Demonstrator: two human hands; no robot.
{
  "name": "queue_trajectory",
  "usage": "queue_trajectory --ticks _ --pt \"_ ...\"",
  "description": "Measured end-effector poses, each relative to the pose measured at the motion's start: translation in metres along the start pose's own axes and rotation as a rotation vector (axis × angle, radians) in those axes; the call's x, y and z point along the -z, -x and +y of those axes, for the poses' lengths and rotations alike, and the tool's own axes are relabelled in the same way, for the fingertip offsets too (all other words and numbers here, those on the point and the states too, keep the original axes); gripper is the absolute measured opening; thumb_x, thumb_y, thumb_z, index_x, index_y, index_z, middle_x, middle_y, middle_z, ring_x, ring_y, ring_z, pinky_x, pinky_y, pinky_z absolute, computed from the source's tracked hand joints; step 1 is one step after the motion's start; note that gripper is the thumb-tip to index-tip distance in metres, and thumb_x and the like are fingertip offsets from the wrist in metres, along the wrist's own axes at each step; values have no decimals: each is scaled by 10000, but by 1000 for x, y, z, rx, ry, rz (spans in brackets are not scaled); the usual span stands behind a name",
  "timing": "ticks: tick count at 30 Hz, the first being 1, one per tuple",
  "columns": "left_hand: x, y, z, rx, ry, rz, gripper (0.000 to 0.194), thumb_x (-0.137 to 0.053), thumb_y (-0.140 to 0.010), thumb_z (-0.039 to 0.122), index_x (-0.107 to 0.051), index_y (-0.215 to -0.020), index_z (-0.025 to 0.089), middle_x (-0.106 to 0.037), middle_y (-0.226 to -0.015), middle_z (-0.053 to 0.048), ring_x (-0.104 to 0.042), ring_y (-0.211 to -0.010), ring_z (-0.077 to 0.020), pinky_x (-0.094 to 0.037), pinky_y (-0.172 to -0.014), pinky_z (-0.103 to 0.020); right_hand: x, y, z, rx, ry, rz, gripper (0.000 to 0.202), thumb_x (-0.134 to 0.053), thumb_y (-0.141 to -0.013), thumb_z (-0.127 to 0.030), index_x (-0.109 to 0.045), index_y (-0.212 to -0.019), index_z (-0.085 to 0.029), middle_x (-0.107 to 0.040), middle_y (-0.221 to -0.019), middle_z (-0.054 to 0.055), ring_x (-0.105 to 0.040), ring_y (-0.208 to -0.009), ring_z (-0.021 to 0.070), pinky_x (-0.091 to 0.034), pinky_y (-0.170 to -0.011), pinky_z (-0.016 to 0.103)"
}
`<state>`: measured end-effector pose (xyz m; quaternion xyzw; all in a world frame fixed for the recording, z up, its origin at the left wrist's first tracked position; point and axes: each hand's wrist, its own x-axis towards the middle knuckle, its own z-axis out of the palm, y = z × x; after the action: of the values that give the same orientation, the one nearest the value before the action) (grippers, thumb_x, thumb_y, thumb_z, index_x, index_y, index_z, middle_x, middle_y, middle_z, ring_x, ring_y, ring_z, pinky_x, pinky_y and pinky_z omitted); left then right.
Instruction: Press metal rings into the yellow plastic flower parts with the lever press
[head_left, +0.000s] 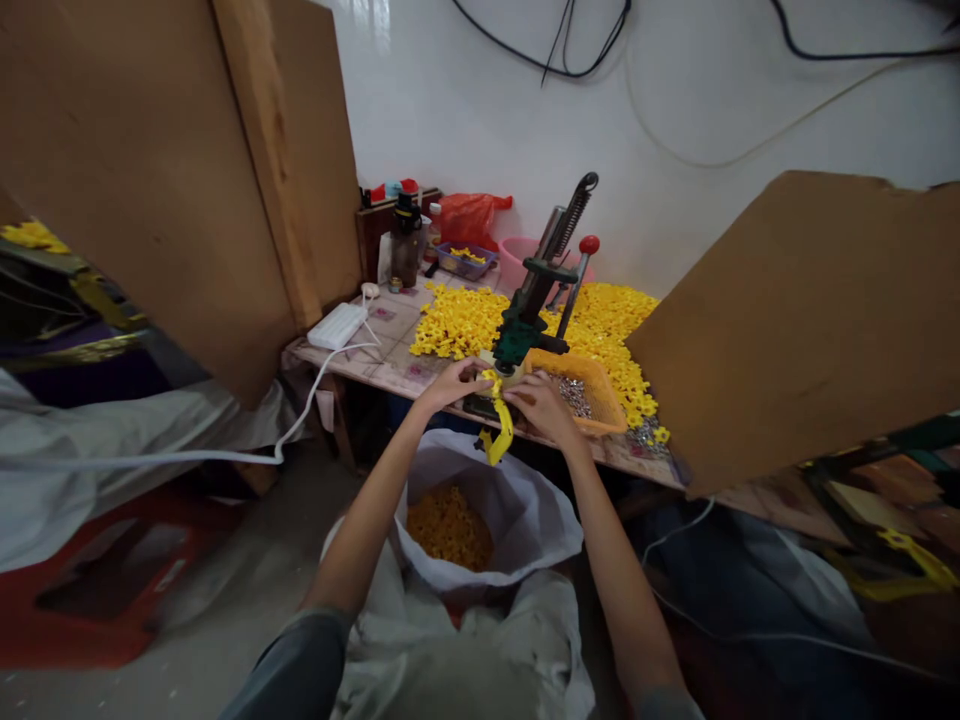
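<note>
A green hand press with a spring and a red-knobbed lever stands at the table's front edge. Both my hands meet beneath its head. From the left side, my left hand is closed, thumb and fingers pinching a small yellow plastic piece. My right hand is closed on the other side, its fingertips at the press base; what they hold is too small to make out. A curved yellow strip hangs between the hands, above a white sack with yellow pieces inside; whether it is fixed to the press is unclear.
An orange basket of small metal parts sits right of the press. Heaps of yellow pieces cover the table behind. A white power strip lies at left. Cardboard panels flank the table; a red stool stands lower left.
</note>
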<state>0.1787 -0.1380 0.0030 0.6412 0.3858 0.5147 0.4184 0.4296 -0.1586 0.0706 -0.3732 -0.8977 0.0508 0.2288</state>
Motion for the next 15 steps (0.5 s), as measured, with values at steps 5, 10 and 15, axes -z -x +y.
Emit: queue_trajectory --ticks 5,10,15 --pt "2 3 6 -15 81 -86 476 -896 -793 503 -757 -1116 182 -733 -999 -57 -666 -883 -199 -536 -790 -292 10 3 -9 52 -153 50 326 -634 -1092 -442 -866 -1038 -219 -818 -1052 97 -672 -1042 257 -502 -973 389" --pt "0 6 13 -42 147 -176 500 -934 -755 525 -757 -1062 173 -756 -1062 -79 -693 -943 -214 -553 -852 -315 0 -7 -21 -4 9 88 279 -577 -1117 -339 -826 -1161 -221 -813 -1162 105 -711 -1069 260 -509 -1010 388" --pt "-1 4 10 -42 161 -183 528 -948 -729 561 -744 -1032 178 -755 -1046 -75 -693 -964 -219 -549 -880 -325 -7 -8 -31 124 343 20 373 -442 -1141 -251 -812 -1168 -213 -763 -1082 136 -670 -1076 284 -493 -995 412"
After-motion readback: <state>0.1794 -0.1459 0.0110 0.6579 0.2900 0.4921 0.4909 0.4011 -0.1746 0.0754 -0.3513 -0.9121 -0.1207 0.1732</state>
